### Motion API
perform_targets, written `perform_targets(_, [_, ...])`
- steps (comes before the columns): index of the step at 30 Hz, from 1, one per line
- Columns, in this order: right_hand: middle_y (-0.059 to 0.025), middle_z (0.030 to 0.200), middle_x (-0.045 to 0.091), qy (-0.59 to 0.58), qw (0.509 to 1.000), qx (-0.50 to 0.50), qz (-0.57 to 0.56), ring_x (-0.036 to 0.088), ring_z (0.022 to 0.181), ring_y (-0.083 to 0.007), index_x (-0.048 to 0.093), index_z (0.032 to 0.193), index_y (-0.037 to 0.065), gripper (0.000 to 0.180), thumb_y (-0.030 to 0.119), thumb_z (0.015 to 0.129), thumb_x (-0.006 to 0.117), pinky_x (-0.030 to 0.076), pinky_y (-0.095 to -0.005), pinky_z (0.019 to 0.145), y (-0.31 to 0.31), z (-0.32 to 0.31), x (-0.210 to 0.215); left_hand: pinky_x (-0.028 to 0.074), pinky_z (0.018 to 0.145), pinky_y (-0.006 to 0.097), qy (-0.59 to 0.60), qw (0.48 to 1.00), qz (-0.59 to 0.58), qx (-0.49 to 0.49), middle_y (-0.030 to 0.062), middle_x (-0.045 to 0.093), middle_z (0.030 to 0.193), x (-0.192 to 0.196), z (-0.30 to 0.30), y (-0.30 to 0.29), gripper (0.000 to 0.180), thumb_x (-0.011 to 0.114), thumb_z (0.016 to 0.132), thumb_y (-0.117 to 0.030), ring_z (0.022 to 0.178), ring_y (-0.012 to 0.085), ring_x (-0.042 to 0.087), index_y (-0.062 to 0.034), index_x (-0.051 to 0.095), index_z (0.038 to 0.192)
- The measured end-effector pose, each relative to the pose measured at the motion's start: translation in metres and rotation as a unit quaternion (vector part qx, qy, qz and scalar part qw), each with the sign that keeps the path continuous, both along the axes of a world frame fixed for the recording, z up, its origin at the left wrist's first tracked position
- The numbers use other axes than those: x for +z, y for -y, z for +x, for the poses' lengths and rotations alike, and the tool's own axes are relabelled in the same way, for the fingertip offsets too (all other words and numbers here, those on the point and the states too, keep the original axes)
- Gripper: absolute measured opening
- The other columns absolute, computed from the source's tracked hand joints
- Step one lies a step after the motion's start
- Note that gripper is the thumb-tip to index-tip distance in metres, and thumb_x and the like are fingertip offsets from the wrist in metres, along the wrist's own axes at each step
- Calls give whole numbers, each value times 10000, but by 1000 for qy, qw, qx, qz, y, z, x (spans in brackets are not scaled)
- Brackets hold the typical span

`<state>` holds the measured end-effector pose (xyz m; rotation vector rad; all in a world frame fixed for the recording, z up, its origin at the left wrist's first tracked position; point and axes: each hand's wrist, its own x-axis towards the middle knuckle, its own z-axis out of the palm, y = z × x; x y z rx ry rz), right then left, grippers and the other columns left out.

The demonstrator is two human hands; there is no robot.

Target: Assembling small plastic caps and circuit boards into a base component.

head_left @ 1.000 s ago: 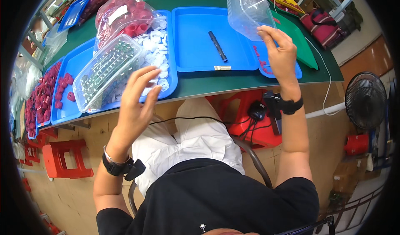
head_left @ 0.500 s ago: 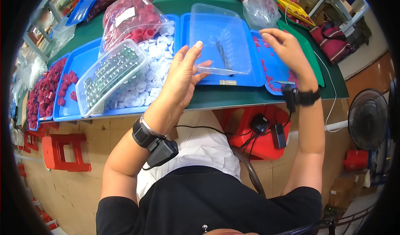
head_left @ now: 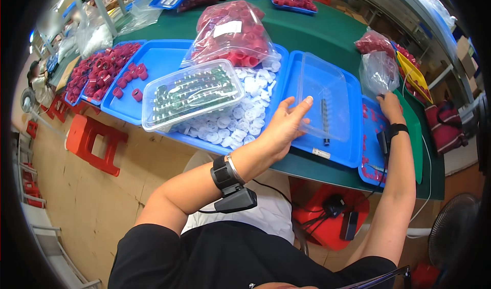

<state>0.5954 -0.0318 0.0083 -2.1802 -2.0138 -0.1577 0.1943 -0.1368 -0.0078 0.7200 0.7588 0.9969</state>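
Observation:
My left hand (head_left: 287, 126) has its fingers apart at the near left edge of a clear plastic container (head_left: 335, 102), and it holds nothing. That container sits tilted in a blue tray (head_left: 353, 153), with a dark strip (head_left: 325, 121) showing through it. My right hand (head_left: 392, 108) reaches far right, fingers bent together against the near edge of a clear plastic bag (head_left: 378, 73). What lies between those fingertips is hidden. Beneath the right forearm is a smaller blue tray (head_left: 366, 175) of tiny red parts, with tweezers (head_left: 375, 167) in it.
Left of my hands, a clear box of green circuit boards (head_left: 193, 92) rests on white round parts (head_left: 225, 130). Behind it stands a bag of red caps (head_left: 235, 33). More red caps (head_left: 102, 74) fill trays at far left. A green tray (head_left: 413, 145) lies right.
The view has swung left, so the table sits further right in it. My right hand has come down to the bag's near edge. My left hand stays by the clear container, fingers still apart.

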Motion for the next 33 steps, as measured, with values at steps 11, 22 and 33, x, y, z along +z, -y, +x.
perform_targets(11, [-154,870,676,-47,963,29,263,649,778,-333,679,992,66,194,218,895,608,494,-380,691,65,-109,89,377,1019,461,-3,1000,2,-1,205,286,1439,6,2,-2,1060,654,825,-596,1242,312,421,2,83,1488])
perform_targets(22, [-170,805,653,-88,957,261,90,641,698,-324,683,897,10,147,139,828,693,489,-388,601,172,-232,58,326,1054,472,28,999,21,10,174,301,1471,7,7,13,930,546,900,-589,1316,281,372,-32,97,1495])
perform_targets(33, [-162,707,624,33,942,262,208,620,610,-328,678,889,48,148,179,820,692,470,-417,542,151,-205,51,325,1079,482,76,984,138,-85,214,137,1545,32,-1,22,956,402,915,-668,1380,375,279,44,118,1485])
